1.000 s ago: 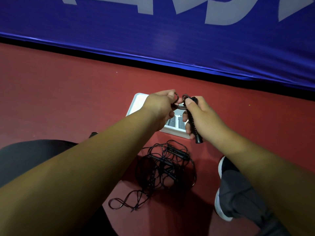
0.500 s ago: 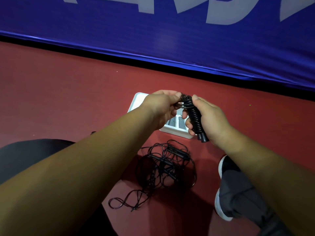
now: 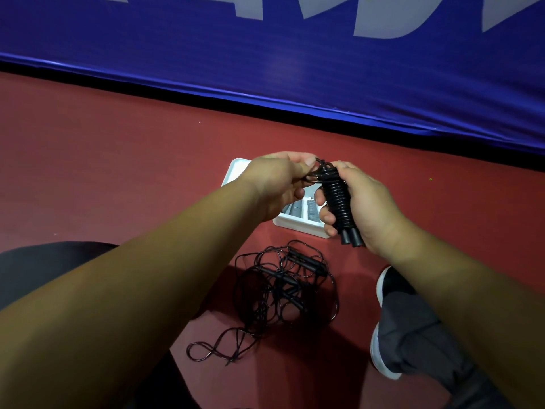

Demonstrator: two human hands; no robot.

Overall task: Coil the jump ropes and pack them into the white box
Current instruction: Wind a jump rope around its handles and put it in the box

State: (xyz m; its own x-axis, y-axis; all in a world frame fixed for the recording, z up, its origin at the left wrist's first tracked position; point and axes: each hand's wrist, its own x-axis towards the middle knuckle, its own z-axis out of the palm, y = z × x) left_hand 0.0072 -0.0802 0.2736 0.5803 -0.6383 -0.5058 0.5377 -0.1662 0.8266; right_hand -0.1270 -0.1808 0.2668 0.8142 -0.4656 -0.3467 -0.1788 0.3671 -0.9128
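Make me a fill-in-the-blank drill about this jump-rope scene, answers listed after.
The right hand grips a coiled jump rope wound round its two ____.
The left hand pinches its cord above the white ____.
The tangled ropes lie loose on the red ____.
Missing: handles; box; floor.

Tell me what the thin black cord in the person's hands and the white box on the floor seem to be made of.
The thin black cord, coiled in tight even turns, looks like plastic-coated or rubbery line: smooth with a slight sheen. The white rectangular box looks like hard plastic, possibly coated card: matt, stiff thin walls, rounded corner. Neither is certain.
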